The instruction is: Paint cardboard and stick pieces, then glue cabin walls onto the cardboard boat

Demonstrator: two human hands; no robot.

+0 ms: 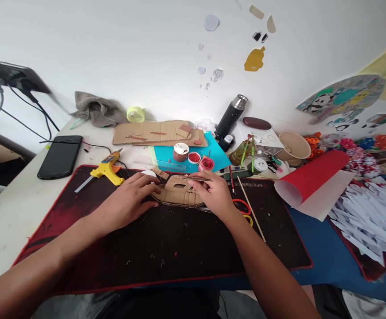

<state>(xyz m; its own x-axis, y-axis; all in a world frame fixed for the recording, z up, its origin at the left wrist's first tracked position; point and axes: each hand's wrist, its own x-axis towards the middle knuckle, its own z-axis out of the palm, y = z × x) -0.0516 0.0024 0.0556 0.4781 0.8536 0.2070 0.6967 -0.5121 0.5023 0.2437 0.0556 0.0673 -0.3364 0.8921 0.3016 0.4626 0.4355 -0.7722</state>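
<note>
A small cardboard model (179, 191) with a curved base lies on the dark desk mat (166, 248). My left hand (129, 200) rests on the mat at the model's left end, its fingers closed against the cardboard. My right hand (214, 191) grips the model's right side and pinches a thin stick (197, 178) that lies across its top. Red-handled scissors (242, 206) peek out just right of my right hand.
A yellow glue gun (108, 170) lies at the mat's left, a black phone (60, 156) beyond it. Paint pots (194, 157), cardboard sheets (156, 132) and a black flask (231, 116) stand behind. Rolled red paper (312, 177) and white paper strips (368, 217) fill the right.
</note>
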